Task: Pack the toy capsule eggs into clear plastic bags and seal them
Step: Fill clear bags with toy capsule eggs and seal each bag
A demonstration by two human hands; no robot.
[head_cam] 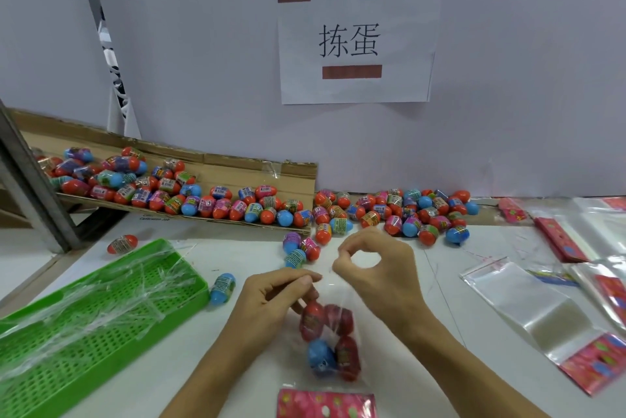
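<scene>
Step in hand: sealing. The clear plastic bag lies on the tabletop just in front of me, pink header card toward me, with four capsule eggs inside, three red and one blue. My left hand pinches the bag's open edge between thumb and forefinger; other fingers curl underneath. My right hand pinches the opposite part of the same edge, thumb and forefinger meeting in a ring, wrist raised over the bag. Both forearms angle in from below. Judgement: mouth not yet closed; next move calls for drawing the two lips level and pressing along the strip. Loose eggs remain heaped at the back; empty bags lie to my right; green tray to my left
</scene>
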